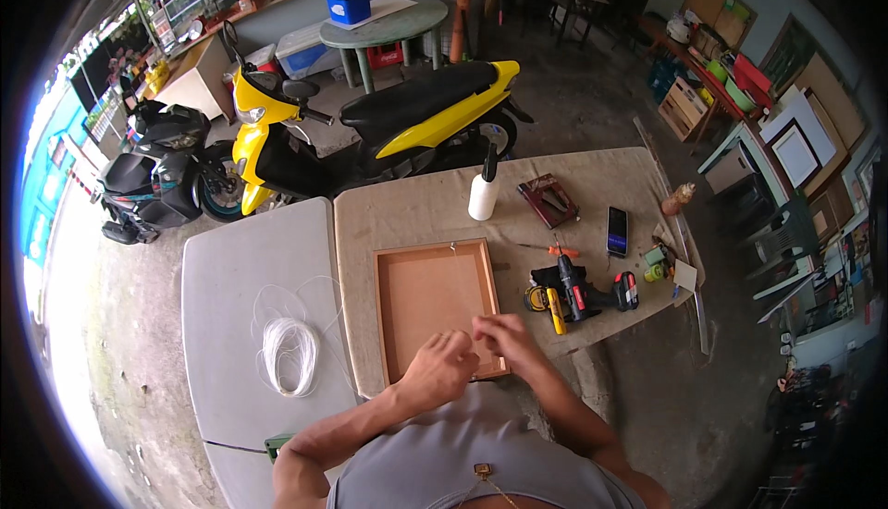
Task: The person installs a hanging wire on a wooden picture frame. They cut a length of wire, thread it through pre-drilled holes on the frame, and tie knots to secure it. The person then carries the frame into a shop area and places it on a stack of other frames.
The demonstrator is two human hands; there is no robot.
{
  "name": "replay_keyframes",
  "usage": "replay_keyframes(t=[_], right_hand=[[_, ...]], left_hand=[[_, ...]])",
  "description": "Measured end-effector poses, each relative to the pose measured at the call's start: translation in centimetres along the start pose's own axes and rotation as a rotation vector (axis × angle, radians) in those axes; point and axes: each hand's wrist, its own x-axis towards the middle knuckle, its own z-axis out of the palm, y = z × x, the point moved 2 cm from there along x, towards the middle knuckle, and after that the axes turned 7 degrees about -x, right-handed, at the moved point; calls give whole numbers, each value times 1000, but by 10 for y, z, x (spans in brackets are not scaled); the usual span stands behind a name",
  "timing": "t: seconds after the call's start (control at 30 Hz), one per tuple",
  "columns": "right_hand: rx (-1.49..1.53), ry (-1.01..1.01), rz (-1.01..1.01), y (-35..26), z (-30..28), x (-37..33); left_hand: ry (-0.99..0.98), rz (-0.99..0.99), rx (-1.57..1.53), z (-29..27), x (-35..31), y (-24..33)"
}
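A shallow wooden frame (pixel 385 296) with a brown backing board lies on the cloth-covered table in front of me. Over its near right part, my left hand (pixel 442 363) is closed with the fingertips pinched together. Beside it, close but apart, my right hand (pixel 507 341) is also curled into a pinch. Whatever sits between the fingers is too small or hidden to make out. A tiny light-coloured piece (pixel 453 246) is on the frame's far rail. To the left, a coil of clear white line (pixel 289 357) rests on the grey table, with loose loops spreading toward the frame.
Right of the frame are a cordless drill (pixel 575 292), a yellow tape measure (pixel 555 311), an orange-handled screwdriver (pixel 562 251), a staple gun (pixel 548 200) and a phone (pixel 617 232). A white spray bottle (pixel 482 196) stands behind it. A yellow scooter (pixel 370 134) is parked beyond the tables.
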Motion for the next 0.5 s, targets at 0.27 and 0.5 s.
replay_keyframes(t=[0.27, 0.5], right_hand=[[-482, -194, -158, -1, 25, -50], [-343, 140, -184, 14, 9, -45]], left_hand=[[39, -670, -1940, 19, -19, -42], [117, -221, -428, -4, -16, -30]])
